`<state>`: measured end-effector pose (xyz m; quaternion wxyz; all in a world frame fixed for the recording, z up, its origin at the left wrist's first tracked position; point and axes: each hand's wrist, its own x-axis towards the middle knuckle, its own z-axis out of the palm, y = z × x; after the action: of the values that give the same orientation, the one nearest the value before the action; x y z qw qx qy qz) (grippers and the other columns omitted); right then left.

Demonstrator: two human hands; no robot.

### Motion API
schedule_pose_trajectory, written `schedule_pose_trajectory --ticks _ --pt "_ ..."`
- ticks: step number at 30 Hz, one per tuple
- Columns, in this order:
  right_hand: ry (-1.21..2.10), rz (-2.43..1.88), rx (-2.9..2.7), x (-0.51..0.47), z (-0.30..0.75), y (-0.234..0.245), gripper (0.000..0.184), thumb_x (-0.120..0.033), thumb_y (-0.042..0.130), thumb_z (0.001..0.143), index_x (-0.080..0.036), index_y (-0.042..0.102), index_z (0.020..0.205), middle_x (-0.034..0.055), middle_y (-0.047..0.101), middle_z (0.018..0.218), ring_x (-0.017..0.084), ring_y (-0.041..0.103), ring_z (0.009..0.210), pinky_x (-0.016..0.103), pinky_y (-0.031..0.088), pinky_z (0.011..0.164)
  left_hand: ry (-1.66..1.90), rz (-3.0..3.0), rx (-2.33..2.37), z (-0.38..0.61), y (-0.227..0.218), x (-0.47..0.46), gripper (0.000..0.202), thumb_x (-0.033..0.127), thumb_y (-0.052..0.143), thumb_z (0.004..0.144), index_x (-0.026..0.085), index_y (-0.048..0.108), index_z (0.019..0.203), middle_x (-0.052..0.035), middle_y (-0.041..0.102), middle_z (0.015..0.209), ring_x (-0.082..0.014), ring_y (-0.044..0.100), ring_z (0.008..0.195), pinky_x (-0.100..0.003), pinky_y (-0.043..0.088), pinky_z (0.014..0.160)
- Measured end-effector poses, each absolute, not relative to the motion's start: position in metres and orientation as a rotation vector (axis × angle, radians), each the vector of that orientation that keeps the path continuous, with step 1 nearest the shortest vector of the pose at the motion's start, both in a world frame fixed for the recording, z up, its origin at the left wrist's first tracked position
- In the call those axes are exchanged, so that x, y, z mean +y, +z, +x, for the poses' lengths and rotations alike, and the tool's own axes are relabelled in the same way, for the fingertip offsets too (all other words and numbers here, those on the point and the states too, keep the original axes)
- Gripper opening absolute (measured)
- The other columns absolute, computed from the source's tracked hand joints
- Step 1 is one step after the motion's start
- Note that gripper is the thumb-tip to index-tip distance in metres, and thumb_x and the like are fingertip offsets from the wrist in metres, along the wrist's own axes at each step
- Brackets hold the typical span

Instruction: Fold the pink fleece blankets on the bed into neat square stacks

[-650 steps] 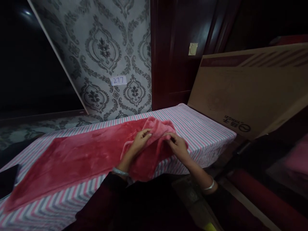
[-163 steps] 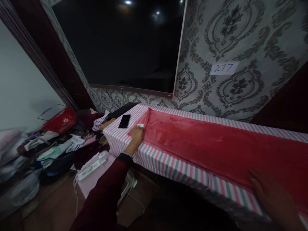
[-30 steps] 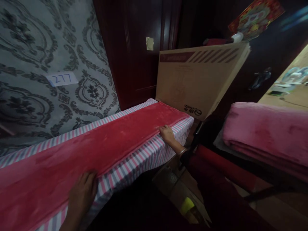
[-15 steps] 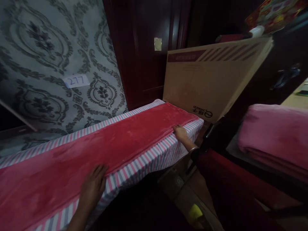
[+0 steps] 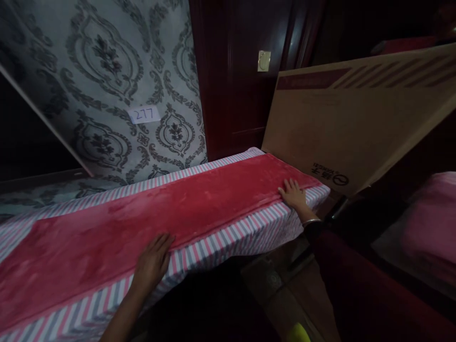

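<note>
A long red plush blanket point(image 5: 199, 199), folded into a flat strip, lies along a narrow table under a striped tablecloth point(image 5: 242, 230) in pink, grey and white. My left hand point(image 5: 153, 261) rests palm down on the blanket's near edge, left of the middle, with its fingers stretched out. Towards the far right end, my right hand point(image 5: 292, 194) lies flat on the blanket with fingers spread. A silver bracelet point(image 5: 312, 222) circles the right wrist.
A big cardboard box point(image 5: 349, 118) leans beyond the table's right end. Pink folded fabric point(image 5: 432, 228) sits at the right. Patterned wallpaper point(image 5: 107, 85) bears a paper label point(image 5: 144, 114) reading 277. Something yellow point(image 5: 298, 333) is on the floor.
The view has swung left, showing the blanket's left end. My right hand has gone from gripping the blanket's near edge to lying flat on top. My left hand stays at the edge.
</note>
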<state>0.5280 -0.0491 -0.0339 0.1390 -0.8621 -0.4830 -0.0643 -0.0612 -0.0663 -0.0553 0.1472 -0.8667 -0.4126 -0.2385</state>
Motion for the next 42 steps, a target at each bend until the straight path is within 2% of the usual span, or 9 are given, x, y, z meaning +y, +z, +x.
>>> schedule_pose_trajectory --ticks 6,10,13,17,20,23,28,34,42 --pt "-0.093 -2.537 -1.429 -0.056 0.540 -0.061 0.064 -0.044 0.025 0.105 -0.015 0.040 0.160 0.0202 0.036 0.166 0.031 0.029 0.155 0.059 0.031 0.119 -0.682 -2.499 -1.208 -0.063 -0.056 -0.068 0.041 0.020 0.048 0.094 0.023 0.074 0.126 -0.0107 0.074 0.129 -0.0303 0.067 0.125 -0.049 0.059 0.103" --pt "0.004 -2.528 -1.348 -0.053 0.533 -0.044 0.064 -0.043 0.025 0.104 -0.012 0.045 0.157 0.0226 0.041 0.162 0.035 0.032 0.153 0.066 0.032 0.117 -0.698 -2.499 -1.216 -0.059 -0.054 -0.070 0.041 0.020 0.048 0.094 0.021 0.074 0.126 -0.0128 0.073 0.130 -0.0315 0.066 0.126 -0.050 0.058 0.103" --pt "-0.122 -2.413 -1.393 -0.045 0.499 -0.024 0.065 -0.046 0.024 0.105 -0.013 0.046 0.156 0.0231 0.040 0.162 0.038 0.030 0.153 0.070 0.032 0.114 -0.672 -2.525 -1.253 -0.054 -0.050 -0.074 0.042 0.019 0.049 0.093 0.020 0.073 0.127 -0.0133 0.073 0.130 -0.0316 0.065 0.127 -0.050 0.057 0.105" --pt "-0.284 -2.095 -1.848 -0.040 0.422 -0.017 0.060 -0.047 0.030 0.106 -0.027 0.039 0.161 0.0117 0.029 0.170 0.034 0.022 0.157 0.066 0.028 0.119 -0.620 -2.580 -1.404 -0.047 -0.044 -0.080 0.044 0.019 0.052 0.092 0.021 0.071 0.131 -0.0130 0.069 0.137 -0.0324 0.061 0.133 -0.053 0.053 0.109" --pt "-0.233 -2.022 -2.083 -0.045 0.377 -0.031 0.058 -0.048 0.034 0.106 -0.032 0.038 0.161 0.0074 0.032 0.170 0.034 0.025 0.156 0.065 0.031 0.118 -0.605 -2.599 -1.481 -0.043 -0.043 -0.084 0.045 0.018 0.053 0.092 0.023 0.071 0.133 -0.0115 0.066 0.142 -0.0313 0.057 0.137 -0.054 0.050 0.113" --pt "-0.141 -2.087 -2.133 -0.053 0.364 -0.049 0.056 -0.049 0.033 0.106 -0.032 0.044 0.158 0.0070 0.037 0.167 0.033 0.030 0.153 0.063 0.033 0.117 -0.605 -2.616 -1.513 -0.040 -0.043 -0.087 0.050 0.017 0.051 0.092 0.023 0.065 0.140 -0.0114 0.062 0.148 -0.0292 0.055 0.140 -0.052 0.047 0.117" --pt "-0.191 -2.090 -2.112 -0.054 0.372 -0.061 0.058 -0.051 0.029 0.106 -0.032 0.047 0.156 0.0068 0.039 0.166 0.032 0.033 0.152 0.061 0.034 0.117 -0.574 -2.606 -1.586 -0.044 -0.040 -0.094 0.052 0.019 0.050 0.094 0.019 0.059 0.146 -0.0141 0.058 0.151 -0.0285 0.053 0.142 -0.051 0.042 0.120" --pt "-0.181 -2.077 -2.117 -0.054 0.375 -0.065 0.060 -0.052 0.026 0.105 -0.030 0.048 0.156 0.0064 0.040 0.166 0.032 0.033 0.152 0.060 0.034 0.117 -0.453 -2.467 -1.794 -0.089 -0.032 -0.113 0.048 0.027 0.050 0.097 0.020 0.062 0.143 -0.0148 0.055 0.154 -0.0326 0.048 0.146 -0.058 0.036 0.121" --pt "-0.183 -2.058 -2.123 -0.055 0.378 -0.066 0.059 -0.047 0.028 0.103 -0.028 0.049 0.155 0.0079 0.043 0.164 0.033 0.034 0.151 0.061 0.036 0.116 -0.394 -2.163 -2.048 -0.181 -0.031 -0.143 0.054 0.040 0.044 0.099 0.020 0.057 0.147 -0.0154 0.049 0.158 -0.0350 0.041 0.150 -0.064 0.024 0.123"
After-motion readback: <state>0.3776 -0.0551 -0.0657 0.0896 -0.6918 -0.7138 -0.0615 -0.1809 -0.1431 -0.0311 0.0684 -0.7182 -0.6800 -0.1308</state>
